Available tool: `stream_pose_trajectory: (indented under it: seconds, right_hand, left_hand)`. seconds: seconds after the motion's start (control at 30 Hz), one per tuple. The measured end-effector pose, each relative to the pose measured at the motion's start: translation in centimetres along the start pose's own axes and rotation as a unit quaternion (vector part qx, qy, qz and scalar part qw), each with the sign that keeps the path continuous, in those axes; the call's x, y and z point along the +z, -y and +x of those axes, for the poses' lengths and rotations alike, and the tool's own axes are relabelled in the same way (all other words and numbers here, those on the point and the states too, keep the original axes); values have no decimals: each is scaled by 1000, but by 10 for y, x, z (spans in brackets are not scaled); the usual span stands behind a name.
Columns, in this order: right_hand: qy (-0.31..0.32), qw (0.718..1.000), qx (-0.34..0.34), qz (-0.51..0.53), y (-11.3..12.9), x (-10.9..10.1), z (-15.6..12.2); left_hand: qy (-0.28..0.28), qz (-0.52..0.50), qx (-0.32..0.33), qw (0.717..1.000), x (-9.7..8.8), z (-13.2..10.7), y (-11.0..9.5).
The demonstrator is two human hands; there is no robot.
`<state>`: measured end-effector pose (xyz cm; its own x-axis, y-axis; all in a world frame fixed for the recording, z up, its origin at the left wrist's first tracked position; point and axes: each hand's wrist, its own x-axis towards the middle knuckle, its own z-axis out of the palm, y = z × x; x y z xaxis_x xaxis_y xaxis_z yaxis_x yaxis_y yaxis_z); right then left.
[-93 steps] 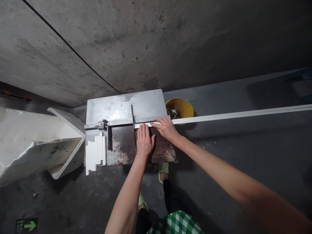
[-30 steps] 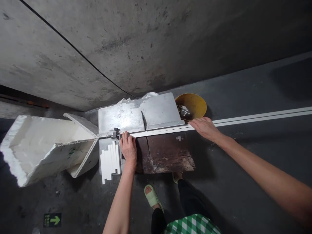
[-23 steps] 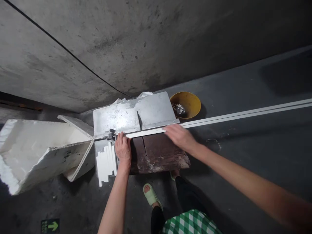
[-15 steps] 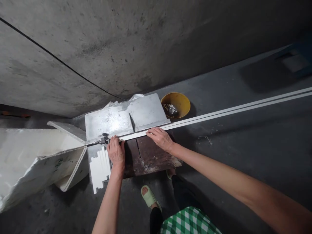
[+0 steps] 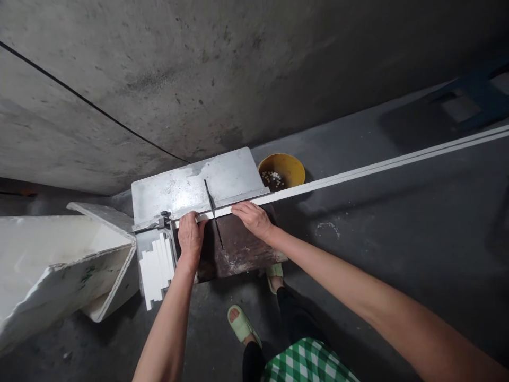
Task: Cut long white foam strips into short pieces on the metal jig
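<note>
Two long white strips [image 5: 318, 185] lie side by side along the front of a metal plate [image 5: 178, 188] on a low table saw. They run far past its right end. My left hand [image 5: 191, 237] is closed on their left end, thumb toward the right, beside a small metal stop [image 5: 163, 220]. Farther right, my right hand [image 5: 253, 218] presses and grips the strips with its fingers on top. Between my hands a dark slot [image 5: 218, 233] crosses the plate and the brown board [image 5: 246, 241], and a dark line cuts across the strips there. A blade is hard to make out.
Short white strips [image 5: 157, 268] lie stacked left of my left hand. A yellow bucket [image 5: 292, 170] holding small white pieces stands behind the plate's right end. Large white panels [image 5: 79, 281] lean at left. A concrete wall [image 5: 199, 79] rises behind, with a black cable [image 5: 91, 109].
The dark slot line now crosses the strips, which looked unbroken there before. Both hands keep their hold on the strips. The whole view has shifted slightly.
</note>
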<state>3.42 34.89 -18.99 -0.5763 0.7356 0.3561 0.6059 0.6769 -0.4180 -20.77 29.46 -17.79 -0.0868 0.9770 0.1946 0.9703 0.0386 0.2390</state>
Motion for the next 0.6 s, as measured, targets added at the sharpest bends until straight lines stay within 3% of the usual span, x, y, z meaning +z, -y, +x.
stream_pose_trajectory:
  seconds: [0.1,0.2,0.43,0.6]
  right_hand:
    - [2,1000,6,4,-5,2,9]
    - [9,1000,11,7,-2,-1,6]
    - [27,1000,2,-12,15,-7,-23]
    - [11,1000,3,-23,12,-13,-41]
  left_hand:
    - [10,6,-19,1000,-1,12,-2]
    - [20,16,-15,1000,-4,9,-6]
    - [18,0,48,999,-12,-27,-13]
    - [18,-4,74,997,-14,-61,-19]
